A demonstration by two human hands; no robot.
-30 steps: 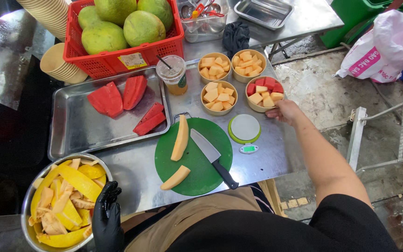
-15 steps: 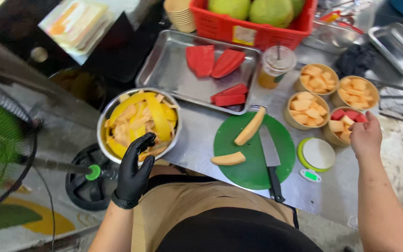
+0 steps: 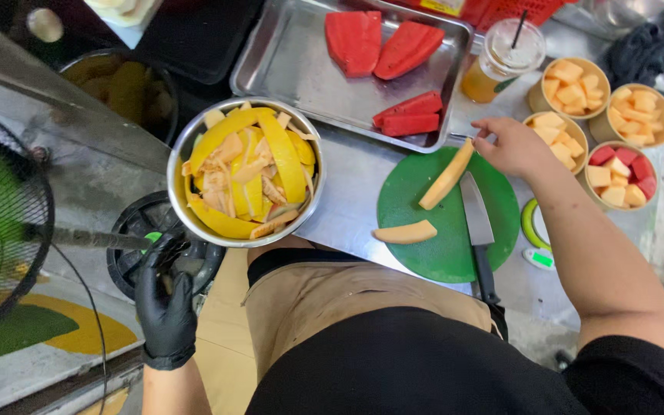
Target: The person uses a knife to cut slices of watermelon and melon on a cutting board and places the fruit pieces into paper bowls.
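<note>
Right hand (image 3: 510, 146), bare, sits at upper right of frame w/ fingers (image 3: 484, 132) pinched on the top end of a peeled melon wedge (image 3: 447, 176); left hand (image 3: 164, 306), in a black glove, is at lower left, fingers curled under the rim of a steel bowl (image 3: 194, 227) full of yellow rinds, but the grip itself is partly hidden by the bowl and dark gear below it, so can't tell how tight it is. Torso and apron cover the lower centre, hiding the worktop's near edge. Wedge lies on a round green cutting board (image 3: 446, 253), long axis diagonal, low end toward centre, high end toward upper right, tip just past the board's upper rim. A 2nd wedge (image 3: 404, 232) lies near the board's left edge, almost horizontal. Knife (image 3: 476, 223) lies just right of the held wedge, blade pointing up frame, handle toward the body; handle end overhangs the board. Steel tray (image 3: 286, 69) w/ red watermelon slabs (image 3: 355, 40) is cut off at the top, its lower right corner close to the board. Cups of cut fruit (image 3: 616, 173) crowd the right side, close by the hand; drink cup (image 3: 501, 65) partly cut off. Open room: bare strip of worktop (image 3: 347, 207) btwn bowl and board. Fan cage (image 3: 1, 230) at left edge, cut off.
</note>
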